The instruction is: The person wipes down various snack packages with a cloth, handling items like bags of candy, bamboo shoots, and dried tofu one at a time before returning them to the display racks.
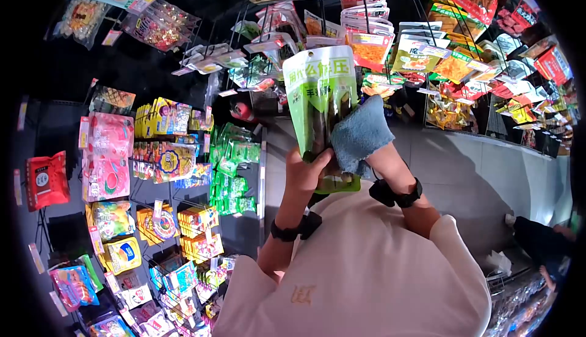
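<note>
Upright in front of my chest is a green and white snack bag (pixel 305 102) with a clear window showing dark contents. My left hand (pixel 303 169) is closed on its lower left side, thumb across the front. A blue-grey cloth (pixel 363 132) covers most of my right hand (pixel 383 159), whose fingers are hidden beneath it. That hand holds the cloth against the right side of the bag's front. The bag's lower part is partly hidden behind the hands and cloth.
Hooks with hanging snack packets (pixel 369 44) stretch across the display ahead. On the left, another rack carries pink bags (pixel 108 154), yellow packets (pixel 174 117) and small green packets (pixel 232 154). Grey floor (pixel 452 160) lies to the right. Another person's dark-clothed leg (pixel 537 242) shows at the far right.
</note>
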### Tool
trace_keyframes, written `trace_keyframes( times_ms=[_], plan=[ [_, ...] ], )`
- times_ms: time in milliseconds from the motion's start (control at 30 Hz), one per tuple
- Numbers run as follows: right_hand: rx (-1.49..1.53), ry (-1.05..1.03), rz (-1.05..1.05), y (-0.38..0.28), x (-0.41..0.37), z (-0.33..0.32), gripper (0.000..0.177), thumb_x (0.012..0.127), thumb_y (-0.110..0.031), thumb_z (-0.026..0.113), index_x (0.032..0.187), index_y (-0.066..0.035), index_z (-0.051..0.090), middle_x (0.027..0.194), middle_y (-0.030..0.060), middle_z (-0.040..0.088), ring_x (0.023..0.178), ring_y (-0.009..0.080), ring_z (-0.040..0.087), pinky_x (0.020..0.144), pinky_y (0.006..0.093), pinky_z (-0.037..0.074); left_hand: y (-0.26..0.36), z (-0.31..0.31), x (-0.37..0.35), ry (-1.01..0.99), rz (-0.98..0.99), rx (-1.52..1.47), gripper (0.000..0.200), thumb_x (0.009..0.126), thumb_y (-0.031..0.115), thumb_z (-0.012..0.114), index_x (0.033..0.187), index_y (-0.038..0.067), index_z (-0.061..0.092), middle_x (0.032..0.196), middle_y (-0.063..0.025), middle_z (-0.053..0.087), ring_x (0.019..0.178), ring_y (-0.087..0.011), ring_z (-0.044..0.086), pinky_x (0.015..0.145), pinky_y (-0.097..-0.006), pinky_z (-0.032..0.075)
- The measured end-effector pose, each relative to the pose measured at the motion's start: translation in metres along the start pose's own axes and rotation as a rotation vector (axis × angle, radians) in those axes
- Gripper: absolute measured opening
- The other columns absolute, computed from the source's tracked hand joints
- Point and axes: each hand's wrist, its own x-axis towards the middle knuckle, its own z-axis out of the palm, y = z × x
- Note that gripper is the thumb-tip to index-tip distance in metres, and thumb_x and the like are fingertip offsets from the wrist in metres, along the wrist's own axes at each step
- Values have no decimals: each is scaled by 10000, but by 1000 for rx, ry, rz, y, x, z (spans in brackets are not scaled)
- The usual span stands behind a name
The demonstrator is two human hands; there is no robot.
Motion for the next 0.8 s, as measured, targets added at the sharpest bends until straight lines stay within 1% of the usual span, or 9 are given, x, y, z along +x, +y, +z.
trace_keyframes(
  times_ms=[67,200,267,333,400,533,667,733,800],
  plan=[
    [-721,-876,-125,-4,13,-21,98,667,-184,633,665,-96,591,630,91,507,638,288,484,679,408,332,6,1,0,4,71,-47,148,831,19,663,975,-17,651,831,-12,661,685,-71,569,606,-238,452],
    [-611,-898,-32,21,-6,-16,143,777,-140,630,870,-31,620,831,121,583,810,308,553,766,391,423,11,-5,2,-19,8,-66,155,830,32,669,977,-14,655,832,-18,659,698,-76,572,618,-246,457],
    [183,-399,237,25,-19,-15,189,799,-115,649,965,-33,613,913,108,589,888,294,557,810,392,433,14,-10,2,-60,-105,-44,309,807,41,674,1099,-20,594,957,-57,666,822,-137,630,743,-284,504],
    [163,-371,200,32,-24,-10,179,794,-100,658,954,-28,620,917,117,595,906,295,558,823,390,436,16,-14,5,-58,-79,-45,283,809,71,693,1067,-18,620,921,-49,666,801,-120,616,733,-279,499],
    [346,-314,476,30,-26,-4,208,803,-101,657,991,-28,607,963,128,586,918,291,554,839,389,437,17,-17,8,-55,-56,-44,262,810,101,712,1035,-17,647,885,-41,667,781,-103,602,724,-275,493],
    [146,-550,400,26,-18,0,295,822,-129,650,1085,-31,559,1040,133,554,950,289,546,867,379,437,19,-20,15,-59,-46,-117,322,795,105,732,1067,-33,629,951,-53,676,821,-114,616,764,-278,498],
    [373,-361,560,28,-37,6,281,820,-140,646,1070,-39,569,1024,122,559,948,291,549,869,378,439,13,-24,11,-63,-30,-163,275,804,62,713,1052,-28,639,946,-46,678,822,-112,615,762,-276,496],
    [-290,-728,70,52,-39,18,261,820,-147,646,1054,-51,581,1024,114,563,949,287,551,882,383,435,12,-30,12,-52,-37,-33,347,809,58,682,1130,-39,592,1016,-57,660,882,-142,623,817,-286,484],
    [-281,-737,33,30,-33,5,224,806,-144,647,1012,-65,603,987,103,575,947,281,544,890,386,416,17,-31,11,-42,4,-65,346,809,58,679,1129,-41,590,1004,-60,663,875,-144,625,828,-288,481]
  ],
)
